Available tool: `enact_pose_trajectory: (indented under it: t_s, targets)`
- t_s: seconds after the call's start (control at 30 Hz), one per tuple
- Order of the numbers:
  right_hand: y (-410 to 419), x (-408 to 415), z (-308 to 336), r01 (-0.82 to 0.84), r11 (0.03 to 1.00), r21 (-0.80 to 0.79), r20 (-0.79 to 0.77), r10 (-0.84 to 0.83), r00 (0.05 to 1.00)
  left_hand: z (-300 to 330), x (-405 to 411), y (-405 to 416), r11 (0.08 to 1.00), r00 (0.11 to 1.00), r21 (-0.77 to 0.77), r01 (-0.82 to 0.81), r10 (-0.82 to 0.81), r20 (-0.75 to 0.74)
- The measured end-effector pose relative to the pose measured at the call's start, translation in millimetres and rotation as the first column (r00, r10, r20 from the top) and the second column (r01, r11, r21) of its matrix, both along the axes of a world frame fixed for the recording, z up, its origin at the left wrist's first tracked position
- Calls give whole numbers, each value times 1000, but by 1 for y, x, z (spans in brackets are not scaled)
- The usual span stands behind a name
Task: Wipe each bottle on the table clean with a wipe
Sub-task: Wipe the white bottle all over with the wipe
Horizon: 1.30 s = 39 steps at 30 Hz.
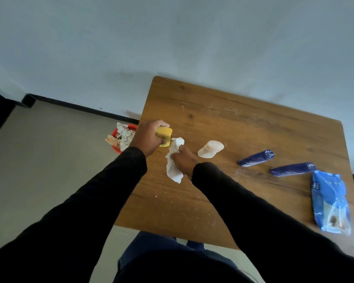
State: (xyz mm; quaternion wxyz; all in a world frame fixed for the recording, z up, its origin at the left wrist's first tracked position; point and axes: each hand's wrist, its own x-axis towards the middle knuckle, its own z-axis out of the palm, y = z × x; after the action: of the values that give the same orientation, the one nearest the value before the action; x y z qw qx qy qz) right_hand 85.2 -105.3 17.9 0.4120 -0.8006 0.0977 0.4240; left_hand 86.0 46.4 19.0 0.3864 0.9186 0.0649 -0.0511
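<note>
My left hand point(149, 137) grips a yellow bottle point(164, 134) above the table's left edge, hiding most of it. My right hand point(183, 160) holds a crumpled white wipe point(174, 160) right beside the bottle's lower end. A pale pink bottle point(210, 149) lies on its side to the right of my hands. Two dark blue bottles, one point(255, 158) nearer the middle and one point(292, 169) further right, lie on the wooden table point(223, 111).
A blue wipes pack point(329, 201) lies at the table's right edge. On the floor left of the table stands a red bin point(123, 137) stuffed with used wipes. A grey wall runs behind the table.
</note>
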Motion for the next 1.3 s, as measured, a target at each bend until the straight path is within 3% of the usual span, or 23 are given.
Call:
enact_pose_trajectory:
  t_s: [0.2, 0.3, 0.37, 0.43, 0.47, 0.53, 0.6, 0.67, 0.73, 0.83, 0.97, 1.1, 1.3]
  targets:
    - [-13, -7, 5, 63, 997, 40, 45, -65, 997, 12, -4, -7, 1000, 999, 5, -2, 2, 49]
    - [-24, -19, 19, 43, 987, 152, 136, -64, 989, 38, -19, -26, 997, 961, 21, -71, 63, 268]
    - [-38, -32, 27, -23, 976, 216, 181, -17, 983, 55, -37, -49, 983, 860, -41, -178, 176, 479]
    - [-58, -46, 32, -70, 967, 246, 156, 32, 987, 59, -57, -78, 967, 791, -160, -199, 255, 557]
    - [-71, -53, 31, -76, 967, 245, 121, 48, 991, 55, -66, -92, 955, 801, -227, -191, 285, 526]
    - [-97, -64, 27, -29, 974, 223, 28, 24, 999, 35, -76, -110, 892, 872, -379, -244, 373, 317]
    - [-121, -72, 17, 119, 979, 165, -84, -106, 991, 9, -76, -120, 807, 911, -458, -373, 412, -17]
    - [-138, -73, 3, 334, 940, 68, -122, -324, 938, -14, -72, -126, 837, 936, -418, -353, 311, -167]
    - [-148, -65, -10, 521, 852, 41, -93, -516, 852, -30, -59, -134, 887, 964, -383, -258, 213, -157]
    - [-151, -39, -19, 599, 797, 71, -23, -599, 800, -39, -29, -142, 898, 971, -383, -215, 153, -186]
    - [-146, -2, -17, 498, 863, 84, 32, -502, 864, -50, -1, -149, 927, 983, -357, -117, 56, -178]
    - [-144, 11, -9, 335, 939, 82, 64, -340, 938, -54, 5, -152, 927, 986, -358, -111, 57, -159]
    - [-163, -4, 44, 313, 922, 227, 112, -344, 932, 0, -10, -158, 825, 972, -518, -226, 154, -177]
